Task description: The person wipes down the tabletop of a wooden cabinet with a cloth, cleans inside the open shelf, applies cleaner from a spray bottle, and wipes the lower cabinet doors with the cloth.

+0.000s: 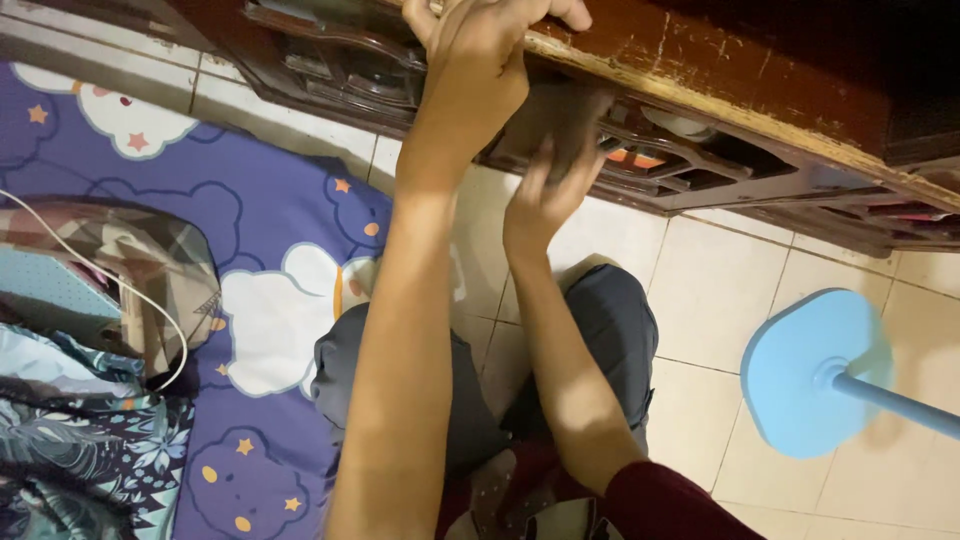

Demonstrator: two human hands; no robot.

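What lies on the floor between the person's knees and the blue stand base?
Only bare tiled floor lies between the knees and the blue stand base; the head view shows nothing resting on that stretch.

Home: tiled floor (700,290), cartoon mattress (250,230), wooden cabinet (720,70).

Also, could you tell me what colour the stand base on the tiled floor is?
The stand base is light blue, shown best in the head view.
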